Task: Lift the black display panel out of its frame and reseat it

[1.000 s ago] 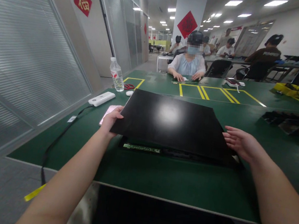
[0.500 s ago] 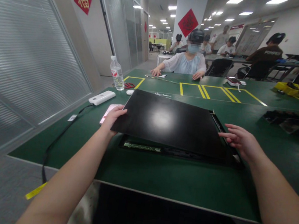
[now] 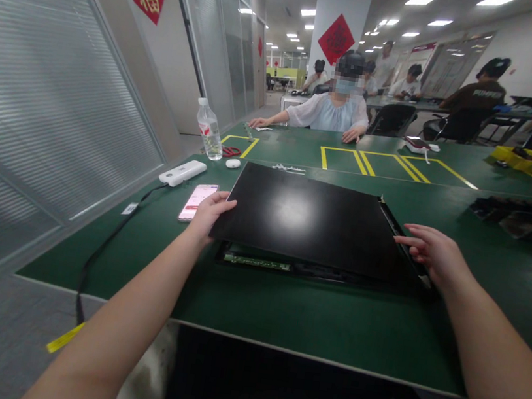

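A glossy black screen panel (image 3: 307,222) lies tilted over a black frame (image 3: 402,235), its left side raised. Along the frame's near side a green circuit board strip (image 3: 257,263) shows. My left hand (image 3: 214,215) grips the panel's left edge, thumb on top and fingers mostly hidden below. At the right edge, my right hand (image 3: 431,252) has its fingers stretched out and slightly apart. Its fingertips touch or nearly touch the panel's edge over the frame. What lies under most of the panel is hidden.
Left of the panel are a phone (image 3: 199,202), a white device (image 3: 183,173) with a black strap, a white case (image 3: 233,163), a water bottle (image 3: 210,131) and red-handled scissors (image 3: 231,152). Dark parts (image 3: 515,218) lie right. A co-worker (image 3: 341,108) sits opposite.
My left hand and the panel's left edge have shifted slightly right, uncovering more of the phone. My right hand stays near the right edge. The co-worker's one hand has reached further left.
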{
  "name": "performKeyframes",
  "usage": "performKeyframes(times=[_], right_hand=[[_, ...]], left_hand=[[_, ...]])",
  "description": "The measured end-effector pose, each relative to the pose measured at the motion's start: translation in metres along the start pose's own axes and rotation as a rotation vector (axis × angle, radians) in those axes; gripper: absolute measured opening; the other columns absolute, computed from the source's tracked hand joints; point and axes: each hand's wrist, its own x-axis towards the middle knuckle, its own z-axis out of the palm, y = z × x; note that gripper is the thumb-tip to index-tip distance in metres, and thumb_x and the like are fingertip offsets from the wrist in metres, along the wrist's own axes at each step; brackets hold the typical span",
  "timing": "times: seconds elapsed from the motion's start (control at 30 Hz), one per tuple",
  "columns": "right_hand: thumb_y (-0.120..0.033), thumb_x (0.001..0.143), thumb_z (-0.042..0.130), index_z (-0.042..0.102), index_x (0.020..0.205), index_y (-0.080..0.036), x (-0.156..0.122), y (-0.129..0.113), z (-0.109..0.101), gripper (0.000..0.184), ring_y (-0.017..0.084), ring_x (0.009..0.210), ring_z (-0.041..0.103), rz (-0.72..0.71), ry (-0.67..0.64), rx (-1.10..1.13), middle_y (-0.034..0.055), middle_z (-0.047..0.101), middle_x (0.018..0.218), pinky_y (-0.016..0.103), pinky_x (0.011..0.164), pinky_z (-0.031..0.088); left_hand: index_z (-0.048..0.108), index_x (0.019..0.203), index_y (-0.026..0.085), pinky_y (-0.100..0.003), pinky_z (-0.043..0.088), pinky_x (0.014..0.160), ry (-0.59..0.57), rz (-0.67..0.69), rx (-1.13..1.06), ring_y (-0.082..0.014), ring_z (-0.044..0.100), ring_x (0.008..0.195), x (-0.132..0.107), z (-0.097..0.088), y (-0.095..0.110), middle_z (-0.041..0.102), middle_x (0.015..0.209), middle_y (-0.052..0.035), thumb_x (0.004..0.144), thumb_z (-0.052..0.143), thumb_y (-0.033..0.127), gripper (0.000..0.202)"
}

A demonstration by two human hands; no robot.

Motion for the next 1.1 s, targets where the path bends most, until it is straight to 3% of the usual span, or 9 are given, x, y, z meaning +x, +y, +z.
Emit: performKeyframes(times=[0.3,0.67,1.1], right_hand=[[-0.017,0.082,0.064,0.065,0.089,-0.018,0.004,0.003,-0.004,0.007,0.008,0.047,0.047,-0.018,0.017,0.063,0.0113,0.074,0.072,0.017,0.038,0.030],[-0.017,0.079,0.067,0.067,0.084,-0.018,0.012,0.007,-0.009,0.005,0.008,0.046,0.045,-0.024,0.065,0.008,0.0106,0.073,0.072,0.018,0.038,0.030],[-0.017,0.075,0.067,0.067,0.079,-0.018,0.013,0.010,-0.007,0.004,0.008,0.046,0.043,0.022,0.034,0.024,0.0095,0.074,0.073,0.018,0.037,0.030]], left_hand=[[0.068,0.084,0.016,-0.030,0.057,0.065,-0.002,-0.038,0.035,-0.0191,0.069,0.066,-0.001,0.002,-0.002,0.072,0.069,-0.0015,0.053,0.089,0.024,0.038],[0.067,0.086,0.017,-0.031,0.056,0.068,-0.016,-0.037,0.096,-0.0192,0.070,0.069,-0.006,0.012,-0.014,0.077,0.080,-0.0048,0.056,0.091,0.022,0.039],[0.069,0.084,0.015,-0.031,0.054,0.068,-0.008,-0.033,0.201,-0.0203,0.070,0.070,0.000,0.003,-0.013,0.076,0.078,-0.0058,0.052,0.094,0.028,0.042]])
